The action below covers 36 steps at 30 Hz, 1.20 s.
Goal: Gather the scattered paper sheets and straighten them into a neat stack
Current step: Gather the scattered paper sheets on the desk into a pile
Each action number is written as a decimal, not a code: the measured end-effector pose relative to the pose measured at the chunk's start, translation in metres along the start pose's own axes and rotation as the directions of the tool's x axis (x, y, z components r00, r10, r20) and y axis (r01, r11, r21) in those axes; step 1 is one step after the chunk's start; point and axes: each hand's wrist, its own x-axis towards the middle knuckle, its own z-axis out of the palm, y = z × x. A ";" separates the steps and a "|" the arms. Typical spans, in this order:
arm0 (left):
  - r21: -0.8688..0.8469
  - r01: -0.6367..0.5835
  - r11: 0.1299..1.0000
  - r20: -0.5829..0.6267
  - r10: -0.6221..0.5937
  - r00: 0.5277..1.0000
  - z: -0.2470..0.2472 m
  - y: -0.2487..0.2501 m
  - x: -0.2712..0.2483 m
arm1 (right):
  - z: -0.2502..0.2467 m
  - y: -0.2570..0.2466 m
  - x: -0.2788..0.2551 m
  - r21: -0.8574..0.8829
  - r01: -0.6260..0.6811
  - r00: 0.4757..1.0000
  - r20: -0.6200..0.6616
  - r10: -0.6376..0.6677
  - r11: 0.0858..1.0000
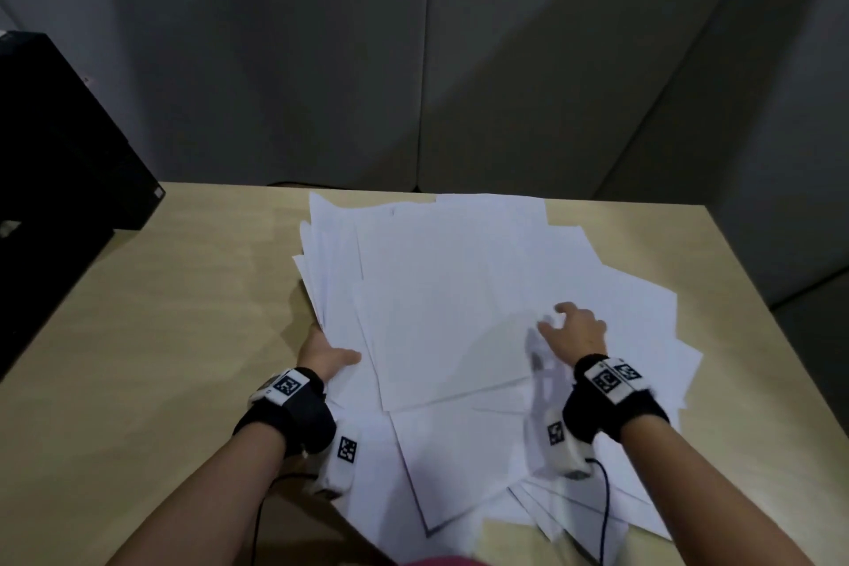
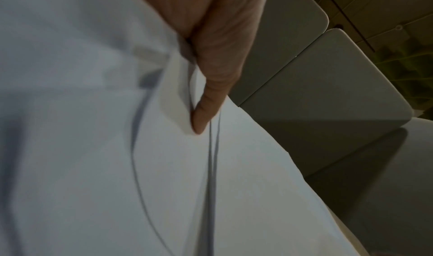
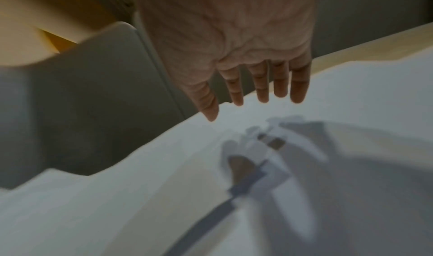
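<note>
Several white paper sheets (image 1: pixel 459 290) lie fanned out and overlapping on the wooden table (image 1: pixel 183 290). My left hand (image 1: pixel 328 356) holds the pile's left edge, thumb on top and fingers hidden beneath the sheets. The left wrist view shows that thumb (image 2: pixel 211 93) pressing down on the paper (image 2: pixel 93 149). My right hand (image 1: pixel 572 329) is over the right half of the pile. In the right wrist view its fingers (image 3: pixel 236 102) are straight and spread just above the sheets (image 3: pixel 140 195), holding nothing, with their shadow on the paper below.
A black box (image 1: pixel 59 142) stands at the table's far left. Grey partition panels (image 1: pixel 413 60) close off the back edge. Sheets reach past the near edge toward my body. A thin cable (image 1: pixel 606 501) hangs from my right wrist.
</note>
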 end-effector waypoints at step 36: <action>-0.020 0.075 0.997 0.068 -0.073 0.995 0.008 -0.005 -0.001 | -0.016 0.076 0.030 0.455 -0.274 0.962 0.115 0.250 0.847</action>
